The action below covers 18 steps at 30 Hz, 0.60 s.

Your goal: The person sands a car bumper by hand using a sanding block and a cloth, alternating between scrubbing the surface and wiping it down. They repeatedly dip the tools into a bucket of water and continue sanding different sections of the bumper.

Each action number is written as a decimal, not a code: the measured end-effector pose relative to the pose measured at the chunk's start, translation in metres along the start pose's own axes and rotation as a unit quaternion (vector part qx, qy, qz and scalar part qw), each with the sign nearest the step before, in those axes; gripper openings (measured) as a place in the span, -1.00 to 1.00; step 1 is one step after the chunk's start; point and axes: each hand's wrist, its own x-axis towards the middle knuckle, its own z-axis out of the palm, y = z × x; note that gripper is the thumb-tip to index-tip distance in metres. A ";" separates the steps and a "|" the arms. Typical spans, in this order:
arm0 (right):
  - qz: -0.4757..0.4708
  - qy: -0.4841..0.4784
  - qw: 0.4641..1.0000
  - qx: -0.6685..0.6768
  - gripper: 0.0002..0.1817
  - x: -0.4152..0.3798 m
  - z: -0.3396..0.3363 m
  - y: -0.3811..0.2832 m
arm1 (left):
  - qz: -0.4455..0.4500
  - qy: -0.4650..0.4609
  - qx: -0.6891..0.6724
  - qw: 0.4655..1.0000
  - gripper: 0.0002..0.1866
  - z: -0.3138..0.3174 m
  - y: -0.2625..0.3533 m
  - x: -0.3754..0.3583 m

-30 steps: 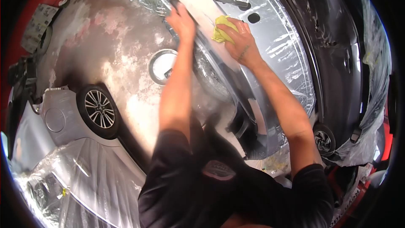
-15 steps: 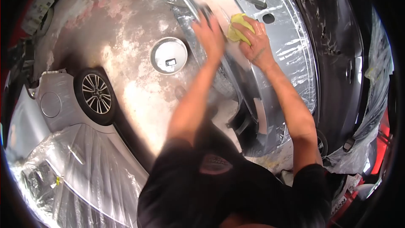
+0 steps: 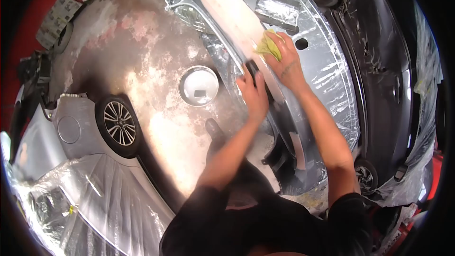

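Note:
A long car panel (image 3: 232, 16) with a pale, light-coloured patch runs down from the top centre of the view. My left hand (image 3: 253, 92) grips a small dark block (image 3: 251, 67) at the panel's left edge. To its right, my right hand (image 3: 286, 61) holds a crumpled yellow cloth (image 3: 269, 46) against the pale patch. The fingers of my right hand are curled over the cloth and partly cover it.
A round metal bowl (image 3: 198, 86) with a small dark item in it is on the stained floor. A foil-like package (image 3: 277, 10) lies on the plastic-covered surface. A silver car (image 3: 78, 121) stands left, a dark car (image 3: 384, 80) right.
My left hand has moved down along the panel's edge, and the dark block now shows clearly. The cloth stays under my right hand. The camera view has shifted, so most things appear lower.

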 end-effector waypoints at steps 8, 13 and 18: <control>0.086 0.033 0.996 -0.017 -0.43 -0.011 0.009 0.006 | 0.098 0.044 -0.037 0.994 -0.50 0.017 -0.038 0.223; 0.103 0.051 0.993 0.004 -0.43 -0.012 0.008 0.004 | 0.085 0.088 0.060 0.991 -0.53 0.018 -0.010 0.047; 0.055 0.052 0.997 -0.035 -0.44 -0.022 0.010 0.003 | 0.010 0.025 -0.020 0.999 -0.49 0.009 -0.035 0.156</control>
